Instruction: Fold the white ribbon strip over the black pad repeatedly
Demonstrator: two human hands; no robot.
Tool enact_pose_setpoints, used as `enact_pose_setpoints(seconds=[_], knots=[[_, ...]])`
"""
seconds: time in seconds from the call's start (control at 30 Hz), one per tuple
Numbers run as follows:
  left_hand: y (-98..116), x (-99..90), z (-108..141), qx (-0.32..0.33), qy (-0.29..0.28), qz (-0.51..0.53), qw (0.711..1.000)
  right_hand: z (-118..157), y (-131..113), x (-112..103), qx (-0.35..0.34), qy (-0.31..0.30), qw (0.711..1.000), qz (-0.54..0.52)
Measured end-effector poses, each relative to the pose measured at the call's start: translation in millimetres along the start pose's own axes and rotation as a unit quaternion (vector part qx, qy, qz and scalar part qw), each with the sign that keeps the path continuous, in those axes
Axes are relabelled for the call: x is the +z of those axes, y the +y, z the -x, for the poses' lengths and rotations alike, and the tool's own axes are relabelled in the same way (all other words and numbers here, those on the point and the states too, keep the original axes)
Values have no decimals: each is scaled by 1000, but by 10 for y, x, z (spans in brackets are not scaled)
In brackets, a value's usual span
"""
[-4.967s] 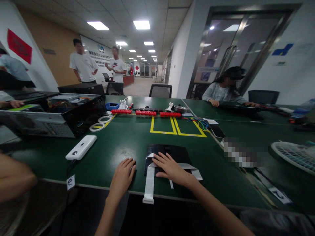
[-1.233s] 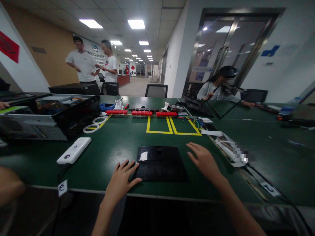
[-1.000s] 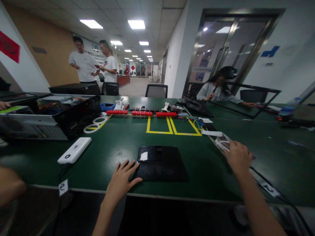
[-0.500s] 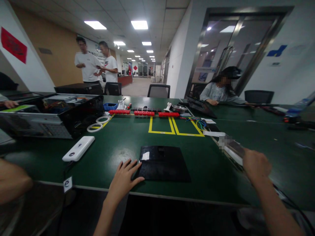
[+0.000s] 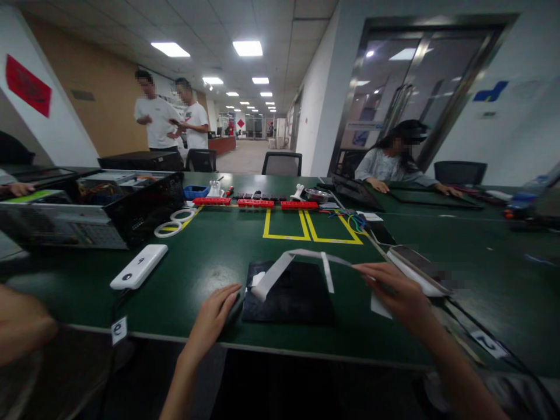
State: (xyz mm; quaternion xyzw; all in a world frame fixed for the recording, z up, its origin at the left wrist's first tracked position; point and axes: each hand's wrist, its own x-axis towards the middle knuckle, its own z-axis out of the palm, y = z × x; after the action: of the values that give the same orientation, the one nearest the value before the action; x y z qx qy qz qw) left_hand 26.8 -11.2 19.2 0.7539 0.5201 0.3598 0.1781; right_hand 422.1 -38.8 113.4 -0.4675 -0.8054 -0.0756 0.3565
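A flat black panel (image 5: 301, 300) lies near the table's front edge, with a white patch at its upper left. My left hand (image 5: 215, 312) rests beside its left edge, fingers stretched out and holding nothing; whether the fingertips touch the panel I cannot tell. Over the panel arches a long, pale flexible strip (image 5: 276, 274), bent in several places. My right hand (image 5: 400, 289) pinches its right end between the fingertips. Below that hand a white paper piece (image 5: 380, 306) shows partly. A phone (image 5: 415, 262) on a white block lies just right of it.
An open computer case (image 5: 109, 216) and a white power bank (image 5: 140, 266) stand to the left. Red strips (image 5: 256, 203) line the back, behind yellow tape outlines (image 5: 286, 237). A cable (image 5: 494, 326) runs along the right. A person (image 5: 391, 154) sits across the table.
My right hand has moved left from the phone area, bringing the pale strip over the panel. My left hand's spread fingers have drawn together and shifted slightly left.
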Motion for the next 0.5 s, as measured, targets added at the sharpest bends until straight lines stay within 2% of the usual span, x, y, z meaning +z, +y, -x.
enact_pose_setpoints(seconds=[0.13, 0.27, 0.37, 0.5], knots=[[181, -36, 15, 1, 4, 64, 998, 38, -179, 402, -48, -72, 993, -77], [379, 86, 70, 88, -27, 2, 996, 121, -237, 767, -85, -126, 986, -69], [469, 246, 108, 156, -38, -88, 983, 175, -232, 890, -103, -147, 983, -39], [559, 413, 123, 193, -49, -173, 964, 194, -213, 894, -134, -173, 976, -16]])
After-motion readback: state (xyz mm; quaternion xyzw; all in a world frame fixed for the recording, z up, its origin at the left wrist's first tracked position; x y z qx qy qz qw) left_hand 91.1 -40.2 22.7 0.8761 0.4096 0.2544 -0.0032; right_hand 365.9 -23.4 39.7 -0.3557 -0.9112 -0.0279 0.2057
